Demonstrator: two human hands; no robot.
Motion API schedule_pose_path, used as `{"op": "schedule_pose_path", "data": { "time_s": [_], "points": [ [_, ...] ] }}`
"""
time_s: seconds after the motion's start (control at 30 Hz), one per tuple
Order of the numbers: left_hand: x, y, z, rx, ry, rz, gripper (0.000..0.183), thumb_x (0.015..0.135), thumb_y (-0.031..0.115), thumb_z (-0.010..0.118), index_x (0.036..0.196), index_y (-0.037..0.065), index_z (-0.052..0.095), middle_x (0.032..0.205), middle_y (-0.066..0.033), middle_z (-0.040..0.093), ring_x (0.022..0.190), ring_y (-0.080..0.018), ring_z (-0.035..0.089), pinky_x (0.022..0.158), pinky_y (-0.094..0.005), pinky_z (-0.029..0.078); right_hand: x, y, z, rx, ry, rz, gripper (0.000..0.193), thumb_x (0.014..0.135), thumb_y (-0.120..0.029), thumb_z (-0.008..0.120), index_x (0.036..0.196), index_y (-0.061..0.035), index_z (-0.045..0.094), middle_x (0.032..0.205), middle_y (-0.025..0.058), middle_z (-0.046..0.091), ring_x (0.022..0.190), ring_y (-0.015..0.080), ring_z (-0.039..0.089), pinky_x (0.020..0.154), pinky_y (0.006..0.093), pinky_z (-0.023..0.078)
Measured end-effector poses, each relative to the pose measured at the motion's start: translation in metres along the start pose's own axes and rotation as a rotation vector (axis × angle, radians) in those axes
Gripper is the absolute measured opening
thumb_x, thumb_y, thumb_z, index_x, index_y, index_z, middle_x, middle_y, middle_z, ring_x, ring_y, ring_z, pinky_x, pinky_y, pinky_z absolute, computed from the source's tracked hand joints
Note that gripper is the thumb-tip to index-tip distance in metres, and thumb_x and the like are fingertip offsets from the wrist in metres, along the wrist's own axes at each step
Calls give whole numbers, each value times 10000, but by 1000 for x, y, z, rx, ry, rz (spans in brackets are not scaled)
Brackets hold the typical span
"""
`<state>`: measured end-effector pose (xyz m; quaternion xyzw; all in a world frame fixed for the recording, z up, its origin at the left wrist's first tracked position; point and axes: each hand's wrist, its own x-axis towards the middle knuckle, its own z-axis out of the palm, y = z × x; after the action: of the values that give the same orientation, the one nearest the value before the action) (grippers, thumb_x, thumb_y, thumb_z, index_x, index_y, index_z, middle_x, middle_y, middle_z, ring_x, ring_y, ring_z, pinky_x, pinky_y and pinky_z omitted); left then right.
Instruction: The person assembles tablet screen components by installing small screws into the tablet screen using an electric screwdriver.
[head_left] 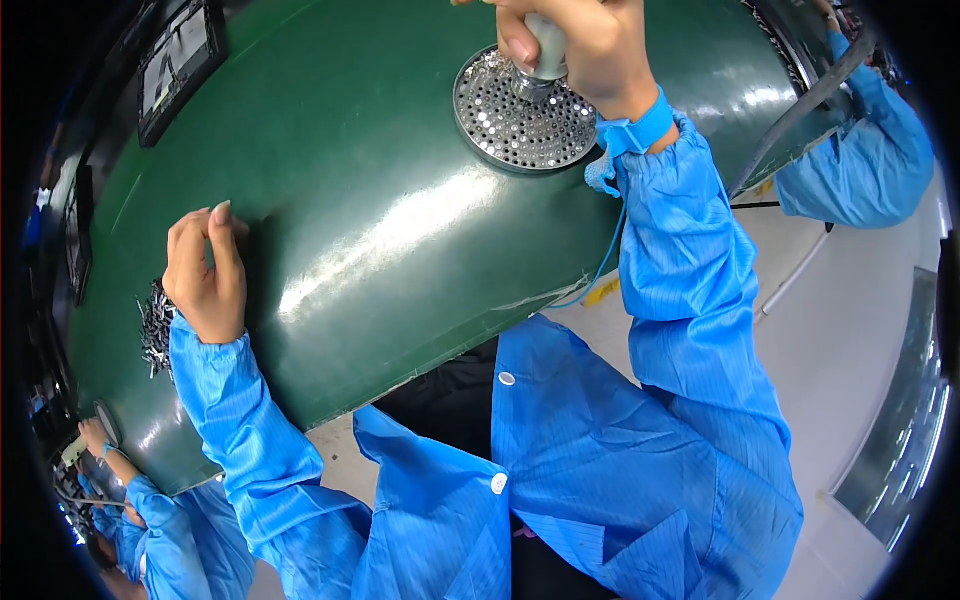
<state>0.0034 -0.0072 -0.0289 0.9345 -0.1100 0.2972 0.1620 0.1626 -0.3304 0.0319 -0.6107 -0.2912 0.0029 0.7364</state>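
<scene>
My right hand is closed round a pale knob-like handle at the top of the view. The handle sits on a shiny metal stem over a round perforated metal disc, which has many small holes and shiny bits on it. A blue strap circles that wrist. My left hand is at the left above the green table, fingers curled in and thumb close to them; whatever they hold, if anything, is hidden. Beside this hand's wrist lies a pile of small dark and silvery metal pieces.
The green table has a worn front edge near my body. Dark-framed panels stand at the far left. A thick grey cable runs down at the right. Co-workers' blue sleeves show at right and lower left.
</scene>
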Motion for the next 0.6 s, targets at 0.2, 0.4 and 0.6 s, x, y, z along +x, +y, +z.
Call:
{"op": "schedule_pose_path", "data": {
  "time_s": [0.2,0.4,0.6],
  "points": [
    [13,15,8,-94,129,-151,195,966,-2,638,1161,-19,641,1044,-147,702,913,-198,690,824,-301,547,3,4,-1,-10,-1,-13,94,817,0,598,834,58,669,560,41,581,430,107,535,450,249,436],
    [19,33,6,-49,109,-78,200,929,-12,684,1128,-16,663,1070,-154,702,968,-229,687,866,-321,534,3,-5,-7,-13,22,2,102,816,3,593,844,73,662,554,47,572,430,112,531,446,258,431],
    [46,88,47,-293,113,0,129,871,14,743,996,-15,729,967,-132,707,870,-234,678,792,-318,528,-2,-13,-22,8,39,-20,133,824,-31,596,858,77,665,553,57,572,425,121,521,435,265,430]
  ]
}}
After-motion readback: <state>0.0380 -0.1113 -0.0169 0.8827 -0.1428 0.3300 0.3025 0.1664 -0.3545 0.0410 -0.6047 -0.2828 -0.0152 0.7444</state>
